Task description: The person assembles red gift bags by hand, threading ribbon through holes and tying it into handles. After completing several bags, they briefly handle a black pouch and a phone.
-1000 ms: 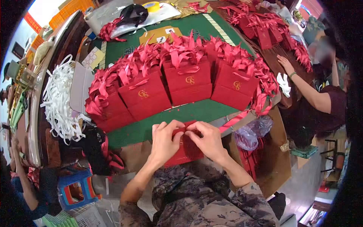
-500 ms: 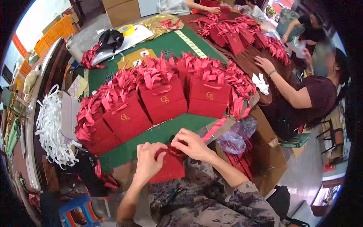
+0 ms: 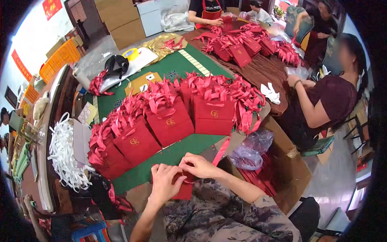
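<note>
A red paper gift bag (image 3: pixel 184 192) rests on my lap, its top edge between my two hands. My left hand (image 3: pixel 167 182) is closed with bent fingers on the bag's upper edge. Fingers pinched, my right hand (image 3: pixel 200 166) meets the left one at the bag's top, holding a red ribbon that is largely hidden by the fingers. Just beyond my hands, rows of finished-looking red gift bags (image 3: pixel 169 123) with gold lettering and pink-red ribbon handles stand upright on the green table (image 3: pixel 174 152). A loose pink ribbon (image 3: pixel 221 151) hangs near my right wrist.
At right, a cardboard box (image 3: pixel 296 169) holds flat red bags and a purple plastic bag (image 3: pixel 252 151). White ribbons (image 3: pixel 66 153) heap at left. A co-worker (image 3: pixel 328 94) sits at right; others stand behind a brown-covered table (image 3: pixel 264 76) with more red bags.
My view has shifted slightly. Both hands remain at the bag's top, the left now closer to the right. The co-worker at right has drawn an arm back from the brown table and holds clear plastic.
</note>
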A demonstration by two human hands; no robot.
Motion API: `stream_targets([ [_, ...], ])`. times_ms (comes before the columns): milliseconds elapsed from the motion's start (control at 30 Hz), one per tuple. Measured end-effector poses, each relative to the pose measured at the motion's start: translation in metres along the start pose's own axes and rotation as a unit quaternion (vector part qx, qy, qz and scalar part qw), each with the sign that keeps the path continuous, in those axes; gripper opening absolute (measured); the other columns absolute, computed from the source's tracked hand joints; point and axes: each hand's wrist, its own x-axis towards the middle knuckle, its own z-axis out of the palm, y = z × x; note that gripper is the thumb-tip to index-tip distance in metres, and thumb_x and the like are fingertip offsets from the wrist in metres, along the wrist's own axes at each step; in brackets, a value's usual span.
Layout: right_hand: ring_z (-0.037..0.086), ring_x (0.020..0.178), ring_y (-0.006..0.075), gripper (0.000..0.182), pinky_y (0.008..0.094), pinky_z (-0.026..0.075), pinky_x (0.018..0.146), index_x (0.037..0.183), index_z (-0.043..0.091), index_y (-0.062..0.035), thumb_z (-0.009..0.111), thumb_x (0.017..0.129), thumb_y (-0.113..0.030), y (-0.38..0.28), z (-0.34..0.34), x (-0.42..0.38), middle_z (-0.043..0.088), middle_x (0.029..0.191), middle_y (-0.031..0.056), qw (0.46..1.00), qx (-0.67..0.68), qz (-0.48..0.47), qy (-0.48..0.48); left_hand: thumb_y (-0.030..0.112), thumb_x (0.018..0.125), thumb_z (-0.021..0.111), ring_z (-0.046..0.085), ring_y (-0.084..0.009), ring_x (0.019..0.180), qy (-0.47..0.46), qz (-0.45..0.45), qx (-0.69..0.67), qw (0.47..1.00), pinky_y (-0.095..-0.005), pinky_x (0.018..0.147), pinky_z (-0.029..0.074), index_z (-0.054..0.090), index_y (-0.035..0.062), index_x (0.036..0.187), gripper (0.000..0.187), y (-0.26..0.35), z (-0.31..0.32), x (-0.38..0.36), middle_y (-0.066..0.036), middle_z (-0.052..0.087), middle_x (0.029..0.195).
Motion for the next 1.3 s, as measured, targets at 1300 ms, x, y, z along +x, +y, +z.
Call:
stream_targets([
  [1300, 0.059, 0.078, 0.0075, 0.008, 0.0233, 0.048, 0.069, 0.090, 0.064, -0.0021, 0.072, 0.088, -0.002, -0.051, -0.028, -0.082, 0.064, 0.087, 0.0005, 0.975, 0.054, 0.061, 0.208, 0.015, 0.088, 0.075, 0.068, -0.0222, 0.074, 0.051, -0.082, -0.322, 0.942, -0.0331, 0.066, 0.056, 0.066, 0.0054, 0.121, 0.036, 0.050, 0.036, 0.006, -0.014, 0.070, 0.097],
])
